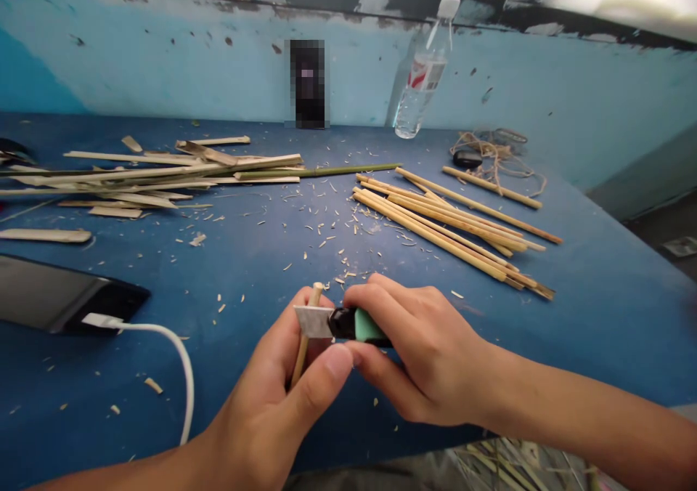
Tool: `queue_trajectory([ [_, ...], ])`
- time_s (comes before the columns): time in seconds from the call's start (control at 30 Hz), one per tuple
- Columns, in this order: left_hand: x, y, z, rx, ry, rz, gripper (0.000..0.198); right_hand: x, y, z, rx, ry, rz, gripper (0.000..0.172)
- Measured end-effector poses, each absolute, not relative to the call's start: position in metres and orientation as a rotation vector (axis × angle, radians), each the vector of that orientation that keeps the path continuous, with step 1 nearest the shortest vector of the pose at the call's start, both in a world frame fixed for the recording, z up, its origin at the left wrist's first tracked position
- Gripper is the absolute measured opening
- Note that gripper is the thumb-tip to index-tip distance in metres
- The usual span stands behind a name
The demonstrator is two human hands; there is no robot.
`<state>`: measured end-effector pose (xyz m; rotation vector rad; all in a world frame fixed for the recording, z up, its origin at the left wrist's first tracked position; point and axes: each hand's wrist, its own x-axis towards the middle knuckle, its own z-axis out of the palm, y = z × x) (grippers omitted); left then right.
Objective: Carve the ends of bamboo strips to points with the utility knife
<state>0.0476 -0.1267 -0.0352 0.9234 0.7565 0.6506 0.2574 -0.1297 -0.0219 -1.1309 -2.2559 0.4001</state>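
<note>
Near the front middle of the table, my left hand [277,396] is closed around a thin wooden stick [300,360], whose cut end points up and away. My right hand [425,346] grips a utility knife [370,327] with a green and black handle. Its wide blade lies across the stick just below the upper end. My left thumb is close to the blade's lower edge and the knife. Small pale shavings lie scattered on the blue table [261,258] beyond my hands.
Split strips [163,175] are piled at the back left, round sticks [451,222] at the right. A bottle [422,84] stands at the wall beside tangled string [493,153]. A dark device [49,295] with a white cable [182,360] lies left.
</note>
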Motion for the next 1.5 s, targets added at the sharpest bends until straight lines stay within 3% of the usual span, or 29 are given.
queue_trajectory([
  [0.43,0.061,-0.131,-0.036,0.914,0.781,0.579,0.045,0.256,-0.137,-0.014,-1.162,-2.323,0.332,0.033],
  [0.7,0.062,-0.131,-0.034,0.967,0.868,0.611,0.049,0.246,-0.145,-0.016,-1.298,-2.217,0.031,0.031],
  [1.07,0.065,-0.117,-0.027,0.907,0.928,0.520,0.059,0.267,-0.106,-0.025,-1.679,-2.017,-0.261,0.042],
  [1.27,0.056,-0.110,-0.025,0.693,0.607,0.420,0.044,0.281,-0.100,-0.023,-1.600,-2.033,0.245,0.026],
  [1.4,0.056,-0.108,-0.022,0.571,0.486,0.410,0.035,0.282,-0.107,-0.021,-1.464,-1.832,0.402,0.037],
  [1.5,0.055,-0.108,-0.022,0.531,0.460,0.406,0.035,0.287,-0.105,-0.019,-1.326,-1.651,0.627,0.019],
])
